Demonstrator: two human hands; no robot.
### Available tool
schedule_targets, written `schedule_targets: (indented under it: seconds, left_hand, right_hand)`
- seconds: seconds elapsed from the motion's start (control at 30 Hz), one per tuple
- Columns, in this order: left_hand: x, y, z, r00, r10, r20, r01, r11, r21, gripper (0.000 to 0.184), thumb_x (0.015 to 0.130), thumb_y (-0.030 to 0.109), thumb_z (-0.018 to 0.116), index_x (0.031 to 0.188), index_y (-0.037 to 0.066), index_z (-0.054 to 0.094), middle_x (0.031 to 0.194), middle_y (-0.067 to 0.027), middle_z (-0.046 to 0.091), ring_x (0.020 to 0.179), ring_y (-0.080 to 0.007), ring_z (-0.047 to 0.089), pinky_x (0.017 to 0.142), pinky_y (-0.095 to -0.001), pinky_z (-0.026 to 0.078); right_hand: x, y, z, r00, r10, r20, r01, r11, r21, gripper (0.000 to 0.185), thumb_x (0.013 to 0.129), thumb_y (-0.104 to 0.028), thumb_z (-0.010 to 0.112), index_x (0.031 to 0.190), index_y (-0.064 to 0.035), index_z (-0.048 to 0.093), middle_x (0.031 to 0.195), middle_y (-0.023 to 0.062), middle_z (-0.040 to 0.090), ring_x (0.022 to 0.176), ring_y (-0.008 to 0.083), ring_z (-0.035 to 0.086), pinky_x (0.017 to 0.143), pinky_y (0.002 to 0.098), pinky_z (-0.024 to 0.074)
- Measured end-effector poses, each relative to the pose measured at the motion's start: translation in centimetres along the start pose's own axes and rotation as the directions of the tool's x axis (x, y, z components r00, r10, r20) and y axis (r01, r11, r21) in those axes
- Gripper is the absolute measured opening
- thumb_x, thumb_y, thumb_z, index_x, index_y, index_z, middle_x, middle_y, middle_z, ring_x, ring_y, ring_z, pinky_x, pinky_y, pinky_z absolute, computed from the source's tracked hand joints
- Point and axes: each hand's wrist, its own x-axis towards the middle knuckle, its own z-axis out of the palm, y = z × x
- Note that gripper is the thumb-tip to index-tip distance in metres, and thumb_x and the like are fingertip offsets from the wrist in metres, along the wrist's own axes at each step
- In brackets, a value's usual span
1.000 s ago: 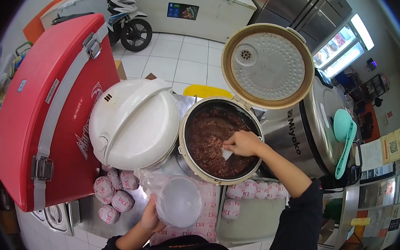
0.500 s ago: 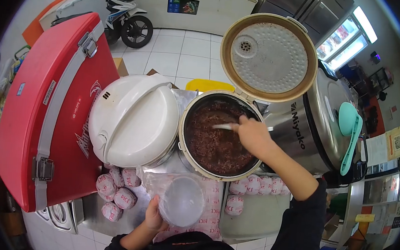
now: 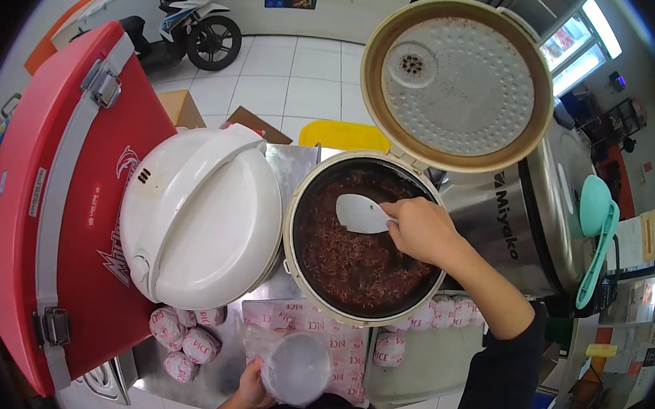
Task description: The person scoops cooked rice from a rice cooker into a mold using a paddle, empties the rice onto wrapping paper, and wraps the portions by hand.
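Over an uncovered rice cooker (image 3: pixel 289 259) full of dark reddish-brown rice (image 3: pixel 360 272), my right hand (image 3: pixel 427 231) grips a white rice paddle (image 3: pixel 360 214) by its handle. The paddle's blade is raised above the rice, its broad face toward me. My left hand (image 3: pixel 251 387), low in front of my body, is closed on the side of a translucent plastic bowl (image 3: pixel 299 371) with clear film around it. Beneath the bowl lies a stack of wrappers printed "RICE" (image 3: pixel 346 344).
The cooker's lid (image 3: pixel 467 89) stands raised behind it. A white closed cooker (image 3: pixel 207 214) and a red cooler box (image 3: pixel 80 262) are on the left. Wrapped rice balls (image 3: pixel 201 344) sit beside a tray (image 3: pixel 426 374). A steel Miyako cooker (image 3: pixel 496 214) with a teal ladle (image 3: pixel 596 226) is at right.
My right hand has lifted the rice paddle out of the rice, so its blade now shows. My left hand with the bowl sits slightly lower in view. The camera view has shifted.
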Motion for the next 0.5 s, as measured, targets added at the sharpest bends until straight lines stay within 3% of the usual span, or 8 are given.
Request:
schedule_targets:
  seconds: [0.03,0.1,0.17,0.27,0.33,0.43,0.5]
  left_hand:
    - [0.0,-0.3,-0.2,0.999,-0.014,0.050,0.018,0.997,-0.081,0.068,0.085,0.047,0.048,0.134,0.004,0.029,0.131,-0.0135,0.042,0.118,-0.0283,0.045,0.101,-0.0431,0.034]
    - [-0.1,-1.4,-1.5,0.999,-0.046,0.017,0.047,0.995,-0.088,0.067,0.085,0.046,0.048,0.134,0.004,0.029,0.130,-0.0131,0.043,0.116,-0.0277,0.046,0.101,-0.0427,0.034]
    - [-0.3,-2.2,-2.6,0.981,-0.180,-0.076,0.173,0.981,-0.082,0.064,0.086,0.044,0.047,0.134,0.004,0.030,0.129,-0.0130,0.044,0.117,-0.0277,0.046,0.101,-0.0425,0.033]
    - [0.3,-2.0,-1.8,0.995,-0.098,-0.019,0.096,0.994,-0.058,0.063,0.088,0.044,0.044,0.134,0.003,0.031,0.129,-0.0134,0.045,0.117,-0.0287,0.045,0.102,-0.0427,0.032]
    - [0.3,-2.3,-2.3,0.990,-0.131,-0.054,0.128,0.990,-0.064,0.063,0.088,0.044,0.044,0.134,0.003,0.031,0.130,-0.0136,0.045,0.118,-0.0291,0.045,0.102,-0.0429,0.032]
    - [0.3,-2.3,-3.0,0.981,-0.183,-0.069,0.178,0.981,-0.079,0.064,0.088,0.045,0.043,0.134,0.002,0.031,0.131,-0.0141,0.044,0.119,-0.0296,0.044,0.102,-0.0435,0.031]
    - [0.2,-2.1,-3.1,0.979,-0.198,-0.055,0.193,0.978,-0.084,0.065,0.088,0.045,0.043,0.134,0.002,0.031,0.131,-0.0144,0.044,0.120,-0.0297,0.043,0.102,-0.0437,0.031]
  right_hand:
    - [0.2,0.2,0.4,1.000,0.001,0.007,-0.001,1.000,0.004,0.030,0.078,-0.012,0.055,0.106,-0.0063,0.063,0.090,0.0174,0.064,0.084,0.0328,0.061,0.075,0.0418,0.0486]
    - [0.7,0.5,1.1,0.999,-0.034,-0.020,0.035,0.998,0.049,0.031,0.078,-0.013,0.053,0.106,-0.0065,0.063,0.082,0.0221,0.063,0.079,0.0352,0.062,0.072,0.0433,0.0494]
    - [1.2,0.8,1.3,1.000,-0.012,0.022,0.009,0.992,0.124,0.030,0.079,-0.013,0.053,0.106,-0.0056,0.063,0.083,0.0225,0.063,0.080,0.0355,0.062,0.074,0.0427,0.0490]
    - [1.7,1.4,1.9,0.996,0.008,0.089,-0.032,0.962,0.270,0.029,0.081,-0.014,0.053,0.106,-0.0043,0.063,0.084,0.0225,0.063,0.082,0.0361,0.062,0.077,0.0412,0.0481]
    - [1.8,1.7,2.1,0.993,0.010,0.118,-0.049,0.940,0.338,0.029,0.082,-0.015,0.053,0.106,-0.0039,0.063,0.084,0.0221,0.064,0.083,0.0362,0.062,0.078,0.0402,0.0477]
    - [1.5,1.7,2.1,0.978,0.029,0.209,-0.122,0.887,0.446,0.029,0.082,-0.016,0.055,0.108,-0.0048,0.062,0.081,0.0200,0.064,0.080,0.0327,0.063,0.077,0.0366,0.0472]
    - [1.3,1.5,1.9,0.959,0.050,0.278,-0.191,0.839,0.509,0.029,0.082,-0.016,0.056,0.109,-0.0059,0.063,0.073,0.0130,0.065,0.065,0.0217,0.063,0.066,0.0320,0.0476]
